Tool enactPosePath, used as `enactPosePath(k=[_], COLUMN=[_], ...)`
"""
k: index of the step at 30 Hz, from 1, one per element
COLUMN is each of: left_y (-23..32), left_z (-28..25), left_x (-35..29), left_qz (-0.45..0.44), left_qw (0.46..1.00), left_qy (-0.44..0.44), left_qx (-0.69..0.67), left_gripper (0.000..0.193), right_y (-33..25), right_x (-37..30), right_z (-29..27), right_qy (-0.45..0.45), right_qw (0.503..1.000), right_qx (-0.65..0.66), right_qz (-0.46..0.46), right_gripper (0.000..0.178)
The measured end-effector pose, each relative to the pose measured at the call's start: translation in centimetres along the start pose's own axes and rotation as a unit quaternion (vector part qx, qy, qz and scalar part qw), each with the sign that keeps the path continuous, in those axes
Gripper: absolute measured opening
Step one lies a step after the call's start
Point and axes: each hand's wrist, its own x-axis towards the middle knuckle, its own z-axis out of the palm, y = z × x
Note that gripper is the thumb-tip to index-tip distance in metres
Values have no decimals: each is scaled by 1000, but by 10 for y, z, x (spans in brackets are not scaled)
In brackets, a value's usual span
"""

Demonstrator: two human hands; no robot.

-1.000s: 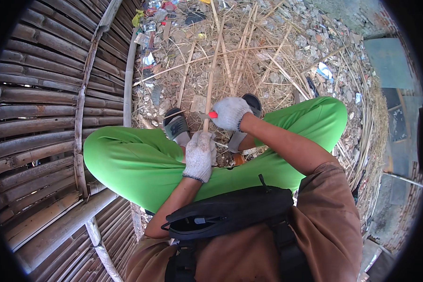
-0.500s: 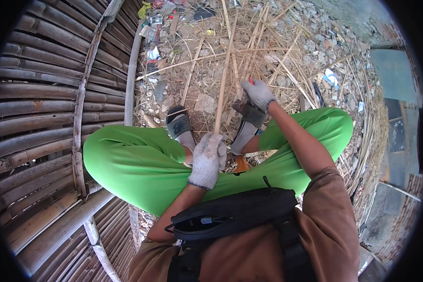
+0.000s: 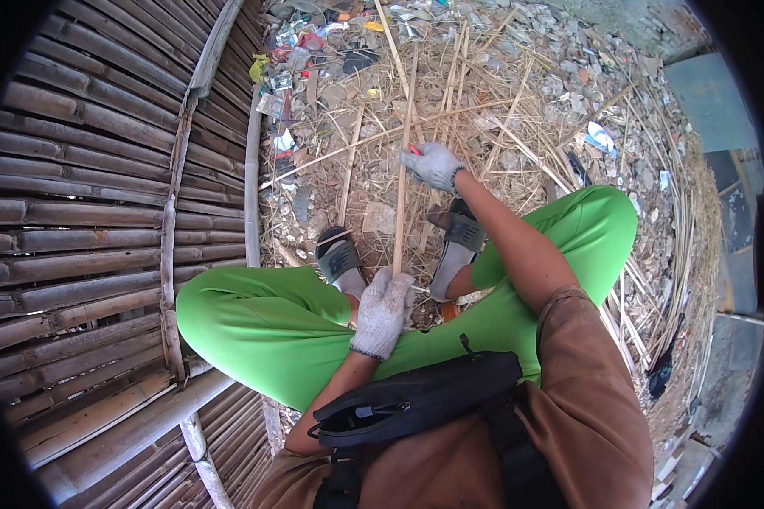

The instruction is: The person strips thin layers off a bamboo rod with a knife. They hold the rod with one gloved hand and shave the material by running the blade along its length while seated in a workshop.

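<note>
A long, thin bamboo strip [image 3: 401,208] stretches away from me between my feet. My left hand [image 3: 382,312], in a whitish knit glove, is closed around its near end, low by my lap. Farther up, my gloved right hand [image 3: 435,167] is closed at the strip's right side. Out of that fist shows a small red end [image 3: 414,149] of a thing whose kind I cannot make out; the glove hides the rest. Whether the right fingers also grip the strip is unclear.
Loose bamboo strips [image 3: 352,161], shavings and litter cover the ground ahead. A slatted bamboo wall [image 3: 85,204] rises on the left. My sandalled feet [image 3: 339,254] flank the strip, and a black bag [image 3: 420,397] hangs at my waist. Long thin strips lie at the right.
My right hand has moved left, from apart to beside the bamboo strip, bringing the red-ended thing along. My left hand still holds the near end. The view has shifted slightly.
</note>
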Motion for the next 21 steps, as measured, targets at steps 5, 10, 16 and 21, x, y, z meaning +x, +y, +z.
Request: enactPosePath(k=[5, 10, 16, 21], left_y=[9, 6, -15, 2], left_z=[2, 3, -3, -4], left_x=[-2, -2, 8, 5], left_qz=[-21, -24, 191, 72], left_qw=[999, 999, 934, 980], left_qy=[6, -3, 56, 15], left_qx=[42, 43, 297, 186], left_gripper=[30, 29, 23, 25], right_y=[6, -3, -35, -54], right_x=[8, 4, -24, -24], right_z=[-2, -4, -7, -10], right_qy=[-50, 43, 70, 104], right_qw=[997, 980, 970, 991], right_qx=[65, -172, -203, 2], right_qz=[8, -88, -114, -84], right_gripper=[60, 52, 46, 52])
